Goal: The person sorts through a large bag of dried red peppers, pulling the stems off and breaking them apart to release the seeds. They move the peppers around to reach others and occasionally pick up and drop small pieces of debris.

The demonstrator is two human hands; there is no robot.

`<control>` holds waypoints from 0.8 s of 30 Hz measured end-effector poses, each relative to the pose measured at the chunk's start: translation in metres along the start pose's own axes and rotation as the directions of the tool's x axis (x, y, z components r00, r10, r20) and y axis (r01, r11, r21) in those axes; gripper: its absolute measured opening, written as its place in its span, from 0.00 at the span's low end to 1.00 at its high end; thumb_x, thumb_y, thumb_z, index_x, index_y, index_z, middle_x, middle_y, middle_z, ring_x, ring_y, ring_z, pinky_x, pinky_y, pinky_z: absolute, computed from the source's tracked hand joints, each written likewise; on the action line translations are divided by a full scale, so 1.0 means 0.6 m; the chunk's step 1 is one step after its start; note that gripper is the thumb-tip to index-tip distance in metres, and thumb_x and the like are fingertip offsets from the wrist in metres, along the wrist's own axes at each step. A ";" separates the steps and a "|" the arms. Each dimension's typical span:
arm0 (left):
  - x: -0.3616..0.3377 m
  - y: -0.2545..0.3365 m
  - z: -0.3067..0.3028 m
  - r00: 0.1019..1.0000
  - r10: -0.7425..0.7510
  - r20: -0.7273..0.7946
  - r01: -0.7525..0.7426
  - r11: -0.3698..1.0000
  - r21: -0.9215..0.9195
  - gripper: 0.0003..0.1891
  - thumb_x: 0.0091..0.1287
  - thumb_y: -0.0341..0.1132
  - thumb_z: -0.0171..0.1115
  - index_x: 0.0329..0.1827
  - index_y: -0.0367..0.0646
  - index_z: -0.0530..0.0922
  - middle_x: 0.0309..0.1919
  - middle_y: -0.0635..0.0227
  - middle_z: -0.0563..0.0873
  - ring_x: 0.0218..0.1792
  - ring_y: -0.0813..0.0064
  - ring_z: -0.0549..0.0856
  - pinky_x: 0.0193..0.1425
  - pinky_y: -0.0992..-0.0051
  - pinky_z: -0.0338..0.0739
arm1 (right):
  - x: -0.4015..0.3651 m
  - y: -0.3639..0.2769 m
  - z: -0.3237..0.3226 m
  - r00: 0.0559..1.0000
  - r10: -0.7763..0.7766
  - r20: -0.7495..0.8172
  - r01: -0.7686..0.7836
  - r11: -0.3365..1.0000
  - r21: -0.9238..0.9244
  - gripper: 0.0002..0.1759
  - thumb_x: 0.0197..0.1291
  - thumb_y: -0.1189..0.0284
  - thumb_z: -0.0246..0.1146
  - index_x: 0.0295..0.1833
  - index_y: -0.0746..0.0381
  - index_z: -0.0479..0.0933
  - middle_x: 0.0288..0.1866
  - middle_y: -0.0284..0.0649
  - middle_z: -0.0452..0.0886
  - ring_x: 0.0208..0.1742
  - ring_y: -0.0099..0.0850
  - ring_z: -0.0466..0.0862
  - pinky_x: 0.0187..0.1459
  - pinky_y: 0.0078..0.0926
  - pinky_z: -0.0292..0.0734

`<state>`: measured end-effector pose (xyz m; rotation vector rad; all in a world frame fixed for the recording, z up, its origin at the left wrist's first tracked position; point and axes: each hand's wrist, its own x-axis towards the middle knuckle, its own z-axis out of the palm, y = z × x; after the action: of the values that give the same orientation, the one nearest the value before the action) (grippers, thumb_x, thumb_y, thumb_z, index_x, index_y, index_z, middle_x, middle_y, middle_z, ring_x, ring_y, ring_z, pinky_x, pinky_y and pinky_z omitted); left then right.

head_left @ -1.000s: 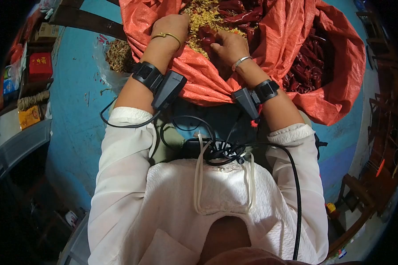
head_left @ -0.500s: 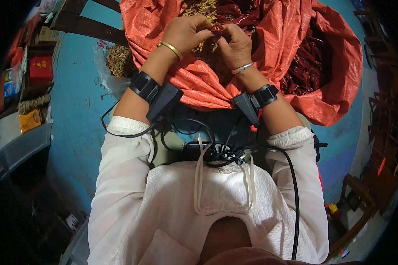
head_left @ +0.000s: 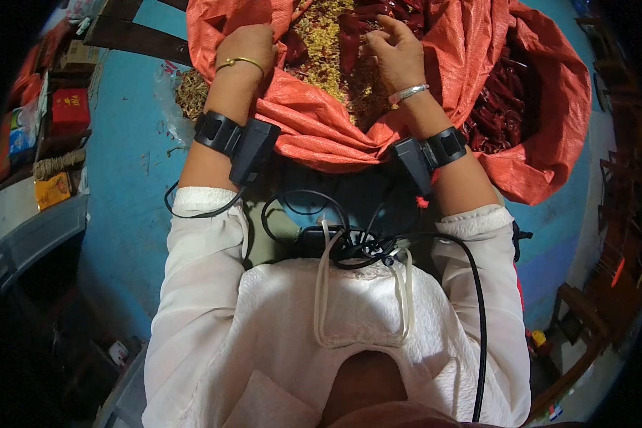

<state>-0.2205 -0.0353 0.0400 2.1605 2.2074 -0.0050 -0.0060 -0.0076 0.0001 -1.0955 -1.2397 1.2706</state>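
Observation:
Dried red chili peppers and yellow chili seeds lie inside an open orange woven sack. At the sack's left side is my left hand, wearing a gold bracelet; its fingertips are hidden, so I cannot see whether it holds anything. My right hand, with a silver bracelet, hovers above the seeds and peppers towards the right. Its thumb and forefinger are apart, with nothing visible between them. Beside it on the right, a second orange sack holds more dark red chilies.
A clear plastic bag with dried stems lies on the blue floor at left. Shelves with a red box stand farther left. Wooden furniture lines the right. Black cables cross my lap.
My hands were together over the sack, fingers on a red chili. Now they are apart, the left moved left to the sack's side and the right slightly right; that chili no longer shows between them.

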 end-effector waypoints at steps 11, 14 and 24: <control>-0.004 0.050 -0.026 0.893 -0.085 0.442 -0.022 0.973 0.231 0.14 0.53 0.39 0.56 0.39 0.44 0.80 0.41 0.56 0.80 0.43 0.59 0.80 0.44 0.64 0.75 | -0.038 0.005 -0.016 0.644 0.103 0.758 0.518 0.671 -0.531 0.10 0.50 0.72 0.59 0.39 0.63 0.76 0.30 0.44 0.79 0.30 0.36 0.78 0.34 0.27 0.73; -0.002 0.042 -0.010 0.915 -0.117 0.385 0.041 0.979 0.199 0.13 0.53 0.38 0.55 0.38 0.43 0.80 0.41 0.56 0.80 0.43 0.59 0.80 0.45 0.63 0.74 | -0.055 0.003 -0.009 0.480 0.266 0.836 0.460 0.735 -0.498 0.10 0.50 0.73 0.58 0.40 0.63 0.76 0.33 0.47 0.79 0.33 0.40 0.77 0.38 0.28 0.72; -0.034 -0.028 -0.038 0.925 -0.222 0.309 0.194 0.974 0.121 0.16 0.52 0.40 0.54 0.38 0.39 0.79 0.39 0.51 0.80 0.42 0.56 0.79 0.46 0.64 0.73 | -0.048 0.052 0.054 0.549 0.139 0.824 0.411 0.814 -0.411 0.25 0.52 0.77 0.54 0.58 0.62 0.63 0.56 0.48 0.67 0.54 0.42 0.70 0.56 0.30 0.64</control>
<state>-0.2378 -0.0552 0.0628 1.7929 2.2615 -0.4387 -0.0379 -0.0380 -0.0303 -0.7026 -2.5414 1.3596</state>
